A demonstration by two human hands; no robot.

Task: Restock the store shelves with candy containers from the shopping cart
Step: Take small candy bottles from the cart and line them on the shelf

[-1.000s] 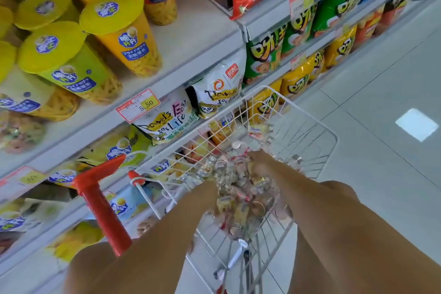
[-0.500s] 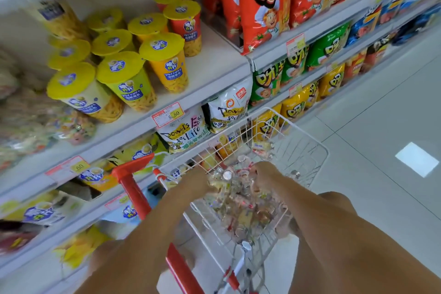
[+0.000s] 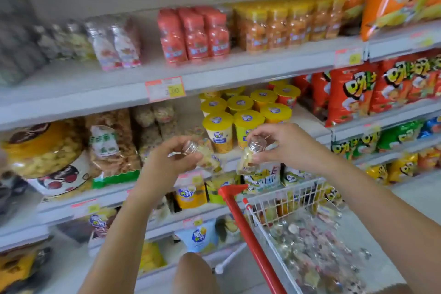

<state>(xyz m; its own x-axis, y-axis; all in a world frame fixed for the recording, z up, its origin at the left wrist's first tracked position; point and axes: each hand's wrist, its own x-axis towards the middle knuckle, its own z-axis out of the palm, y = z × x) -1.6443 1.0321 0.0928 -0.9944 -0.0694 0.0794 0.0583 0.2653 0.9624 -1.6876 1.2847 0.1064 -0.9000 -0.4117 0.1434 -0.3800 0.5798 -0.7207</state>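
Note:
My left hand [image 3: 167, 162] grips a small clear candy bottle [image 3: 202, 154] with a silver cap, tilted on its side. My right hand [image 3: 284, 143] pinches a second clear candy bottle [image 3: 249, 160] near its silver cap; it hangs roughly upright with yellow candy inside. Both hands are raised in front of the middle shelf. At the lower right stands the white wire shopping cart [image 3: 293, 198] with a red handle [image 3: 250, 234], holding several more small bottles [image 3: 310, 253]. On the upper shelf [image 3: 214, 71], clear candy bottles [image 3: 114, 43] stand at the left.
Red [image 3: 193, 36] and orange [image 3: 286, 24] bottle packs fill the upper shelf's right. Yellow-lidded snack cups [image 3: 245, 112] stand right behind my hands. Snack bags [image 3: 112, 145] and a big tub [image 3: 45, 155] sit at the left, red chip bags [image 3: 353, 93] at the right.
Both hands have come up out of the cart, each with a candy bottle, and my view has swung up from the cart to the shelves.

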